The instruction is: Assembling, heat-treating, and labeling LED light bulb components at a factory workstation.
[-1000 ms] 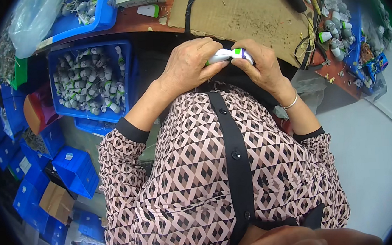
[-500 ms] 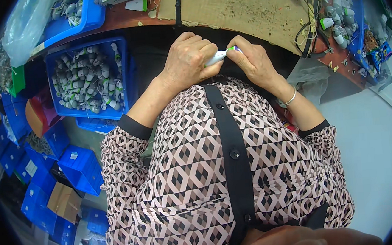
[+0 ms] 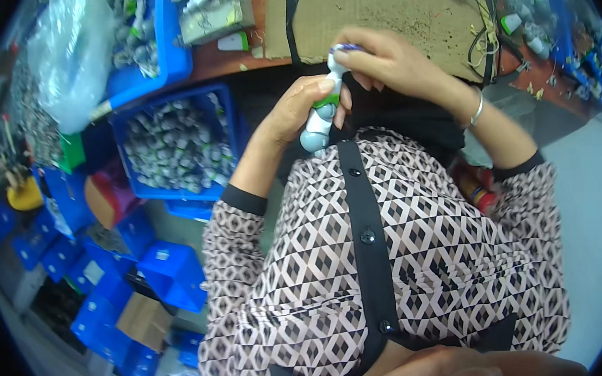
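Observation:
My left hand (image 3: 302, 106) is closed round a white, green and grey jointed plastic piece (image 3: 319, 124), which looks like a toy limb. Its rounded grey end points down toward my shirt, and a slim white part sticks up above the thumb. At the upper tip, which is white and purple, my right hand (image 3: 383, 60) pinches with thumb and fingers. Whether that tip is a separate part I cannot tell. The piece is tilted, held above my lap close to the table edge.
A blue bin (image 3: 170, 145) full of similar grey, white and green pieces stands at the left. Cardboard (image 3: 372, 13) covers part of the table ahead. A clear plastic bag (image 3: 69, 72) hangs over another blue bin at the upper left. Stacked blue bins (image 3: 170, 272) fill the lower left.
The plastic piece has turned more upright, and its grey end now shows below my left hand. My right hand has risen with the tip. The whole view has shifted.

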`<state>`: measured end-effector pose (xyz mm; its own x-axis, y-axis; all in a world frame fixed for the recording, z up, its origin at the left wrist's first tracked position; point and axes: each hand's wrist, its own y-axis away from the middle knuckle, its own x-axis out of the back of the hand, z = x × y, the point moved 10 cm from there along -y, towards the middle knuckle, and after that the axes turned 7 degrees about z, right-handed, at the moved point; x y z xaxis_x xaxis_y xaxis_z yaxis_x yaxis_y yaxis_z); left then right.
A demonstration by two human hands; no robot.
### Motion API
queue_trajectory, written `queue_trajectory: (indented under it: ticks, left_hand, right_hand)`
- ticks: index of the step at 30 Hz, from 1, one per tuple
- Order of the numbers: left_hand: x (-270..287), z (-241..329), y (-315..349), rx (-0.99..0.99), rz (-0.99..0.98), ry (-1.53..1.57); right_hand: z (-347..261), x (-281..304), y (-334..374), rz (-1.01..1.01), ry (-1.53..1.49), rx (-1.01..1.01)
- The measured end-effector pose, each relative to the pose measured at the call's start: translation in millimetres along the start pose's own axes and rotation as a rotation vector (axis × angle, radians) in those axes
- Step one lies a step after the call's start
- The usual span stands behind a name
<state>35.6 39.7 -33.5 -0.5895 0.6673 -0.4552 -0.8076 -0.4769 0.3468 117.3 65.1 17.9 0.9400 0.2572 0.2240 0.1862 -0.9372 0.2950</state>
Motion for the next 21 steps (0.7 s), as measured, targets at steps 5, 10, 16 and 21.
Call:
queue_trajectory:
  ticks: [5, 10, 16, 21]
  left_hand:
    - [-11, -2, -9, 0.000, -0.098, 0.560]
    - [14, -2, -7, -0.037, 0.177, -0.073]
    - [-1, 56, 11, -0.675, 0.430, -1.214]
    - [-17, 53, 10, -0.757, 0.404, -1.279]
  right_hand:
    - [0, 4, -21, -0.014, -0.003, -0.081]
    - [-16, 6, -19, 0.040, 0.326, 0.206]
    - [12, -13, 16, -0.068, 0.382, 0.353]
    - [17, -6, 24, 0.078, 0.421, 0.395]
